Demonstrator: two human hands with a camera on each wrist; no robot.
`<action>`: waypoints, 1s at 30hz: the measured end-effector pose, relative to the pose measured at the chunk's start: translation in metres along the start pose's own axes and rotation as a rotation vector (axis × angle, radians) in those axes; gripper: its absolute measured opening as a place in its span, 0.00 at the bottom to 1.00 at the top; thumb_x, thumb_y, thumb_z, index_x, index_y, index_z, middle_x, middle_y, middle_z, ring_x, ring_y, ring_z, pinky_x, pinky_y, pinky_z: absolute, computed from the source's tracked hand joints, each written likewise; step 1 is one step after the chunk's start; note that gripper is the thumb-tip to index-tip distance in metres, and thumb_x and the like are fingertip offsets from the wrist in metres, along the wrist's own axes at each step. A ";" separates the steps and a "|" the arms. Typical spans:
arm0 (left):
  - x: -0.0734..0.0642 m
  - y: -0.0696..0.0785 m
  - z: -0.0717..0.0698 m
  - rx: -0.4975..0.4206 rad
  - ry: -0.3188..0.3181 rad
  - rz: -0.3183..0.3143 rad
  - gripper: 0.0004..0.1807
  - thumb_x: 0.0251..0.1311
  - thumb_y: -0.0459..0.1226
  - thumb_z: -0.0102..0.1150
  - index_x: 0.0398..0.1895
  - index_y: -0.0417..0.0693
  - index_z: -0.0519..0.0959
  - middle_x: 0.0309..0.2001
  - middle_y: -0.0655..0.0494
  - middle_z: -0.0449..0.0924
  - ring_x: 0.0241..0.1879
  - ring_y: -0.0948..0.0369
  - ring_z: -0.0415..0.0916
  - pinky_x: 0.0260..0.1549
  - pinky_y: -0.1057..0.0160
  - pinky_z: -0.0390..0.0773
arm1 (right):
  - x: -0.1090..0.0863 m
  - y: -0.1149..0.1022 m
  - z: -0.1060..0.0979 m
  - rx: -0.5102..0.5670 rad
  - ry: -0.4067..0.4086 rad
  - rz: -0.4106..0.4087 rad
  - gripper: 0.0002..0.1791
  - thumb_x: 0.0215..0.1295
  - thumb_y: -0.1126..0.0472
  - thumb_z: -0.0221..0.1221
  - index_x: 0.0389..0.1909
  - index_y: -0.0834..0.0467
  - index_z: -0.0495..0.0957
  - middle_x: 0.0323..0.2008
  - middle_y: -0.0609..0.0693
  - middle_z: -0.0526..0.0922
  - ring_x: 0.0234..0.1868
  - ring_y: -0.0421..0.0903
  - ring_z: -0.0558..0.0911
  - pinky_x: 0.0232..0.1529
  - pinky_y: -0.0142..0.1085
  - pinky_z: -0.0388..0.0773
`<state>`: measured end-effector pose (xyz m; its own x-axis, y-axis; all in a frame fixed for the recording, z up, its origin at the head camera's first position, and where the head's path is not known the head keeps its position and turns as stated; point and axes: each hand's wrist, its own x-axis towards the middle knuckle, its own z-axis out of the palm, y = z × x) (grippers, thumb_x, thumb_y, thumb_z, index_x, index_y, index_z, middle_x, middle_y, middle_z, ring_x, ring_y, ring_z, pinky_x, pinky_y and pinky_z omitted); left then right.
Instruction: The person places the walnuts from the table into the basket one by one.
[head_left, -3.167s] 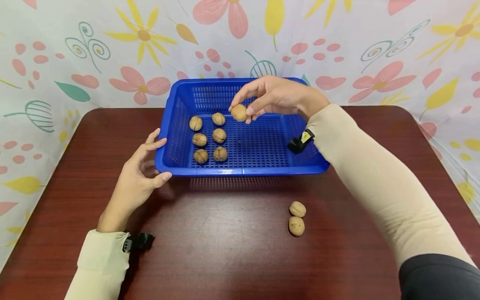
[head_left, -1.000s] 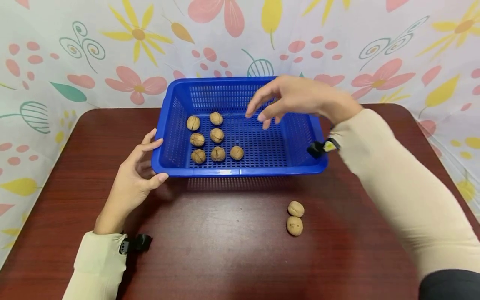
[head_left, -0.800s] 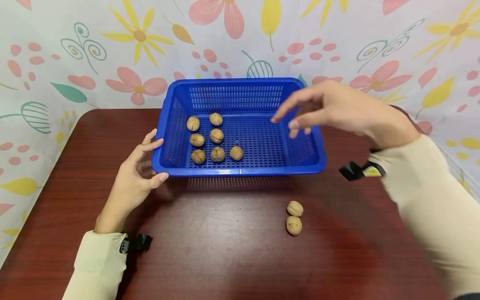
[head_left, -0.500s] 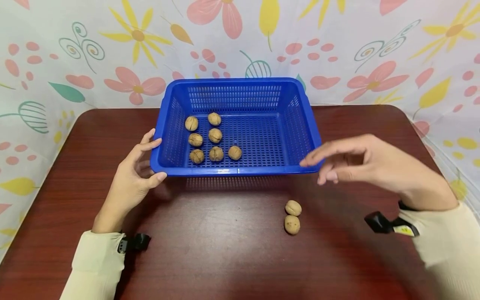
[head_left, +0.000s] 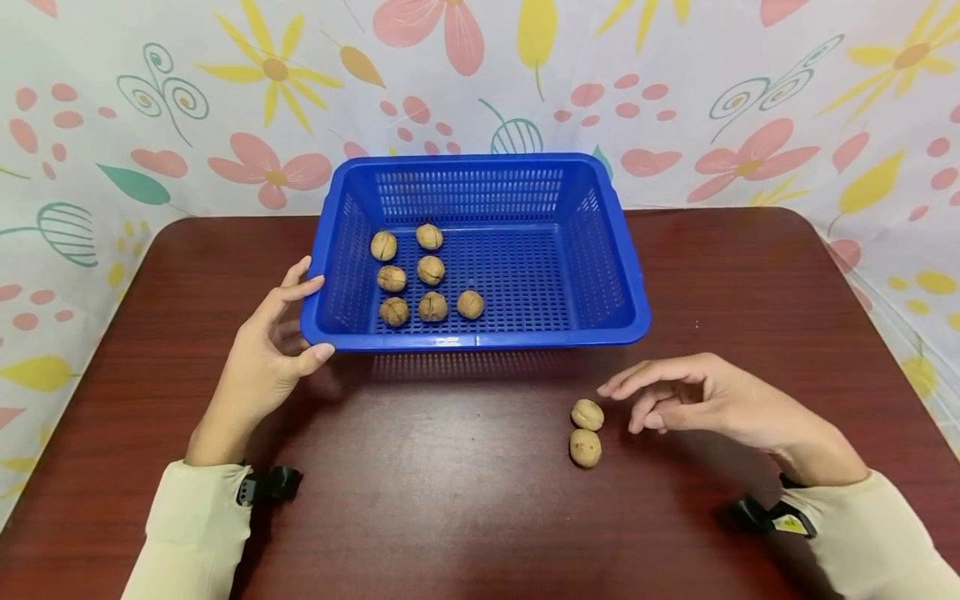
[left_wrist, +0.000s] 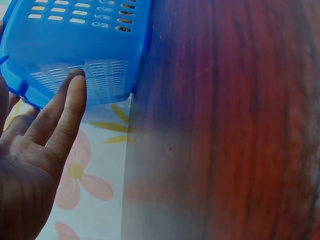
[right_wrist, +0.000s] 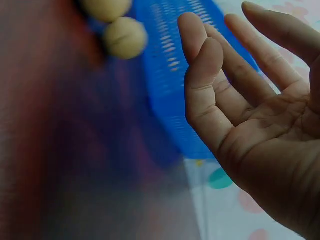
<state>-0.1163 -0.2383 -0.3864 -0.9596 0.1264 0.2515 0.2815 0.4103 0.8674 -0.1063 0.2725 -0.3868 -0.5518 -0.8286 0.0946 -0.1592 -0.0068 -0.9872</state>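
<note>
A blue plastic basket [head_left: 525, 337] with slotted walls holds several walnuts [head_left: 431, 270] grouped toward its left side. My left hand [head_left: 258, 354] holds the basket's near left corner, the thumb on the front rim and fingers against the left rim. In the left wrist view, two of its fingers [left_wrist: 75, 102] extend along the basket wall. Two walnuts, an upper one [head_left: 587, 414] and a lower one [head_left: 585, 448], lie touching on the table before the basket. Just right of them hovers my right hand [head_left: 712, 400], its fingers loosely bent with nothing between them.
The dark reddish-brown wooden table [head_left: 450, 500] has rounded far corners. A floral-patterned cloth [head_left: 637, 75] hangs behind it, close to the basket's far side. A black strap device [head_left: 270, 486] sits on the left wrist and another [head_left: 772, 517] on the right.
The right hand has let go of a walnut, now in the basket's front row, then moved right and toward me to the two table walnuts. The left hand stays at the corner.
</note>
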 end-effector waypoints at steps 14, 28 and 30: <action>0.001 -0.001 0.001 -0.006 -0.007 -0.005 0.39 0.61 0.24 0.68 0.77 0.46 0.69 0.84 0.57 0.55 0.53 0.72 0.80 0.45 0.77 0.82 | 0.016 0.027 0.009 -0.086 -0.014 0.124 0.21 0.70 0.76 0.60 0.63 0.65 0.80 0.69 0.59 0.78 0.48 0.46 0.86 0.47 0.32 0.85; 0.000 -0.002 0.000 -0.005 -0.008 -0.005 0.40 0.61 0.24 0.69 0.77 0.46 0.69 0.84 0.58 0.55 0.54 0.71 0.80 0.44 0.76 0.83 | 0.025 0.035 0.016 -0.154 0.012 0.102 0.17 0.67 0.76 0.62 0.55 0.62 0.83 0.57 0.55 0.85 0.42 0.36 0.83 0.40 0.30 0.83; 0.001 -0.002 0.001 -0.008 -0.007 -0.004 0.40 0.61 0.23 0.68 0.77 0.46 0.69 0.84 0.57 0.55 0.53 0.70 0.80 0.44 0.76 0.83 | 0.026 0.034 0.017 -0.172 0.020 0.106 0.17 0.67 0.77 0.62 0.55 0.62 0.84 0.55 0.55 0.85 0.41 0.36 0.82 0.38 0.30 0.82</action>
<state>-0.1175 -0.2385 -0.3882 -0.9605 0.1313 0.2452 0.2777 0.4033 0.8719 -0.1116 0.2413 -0.4204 -0.5889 -0.8082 -0.0049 -0.2358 0.1776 -0.9554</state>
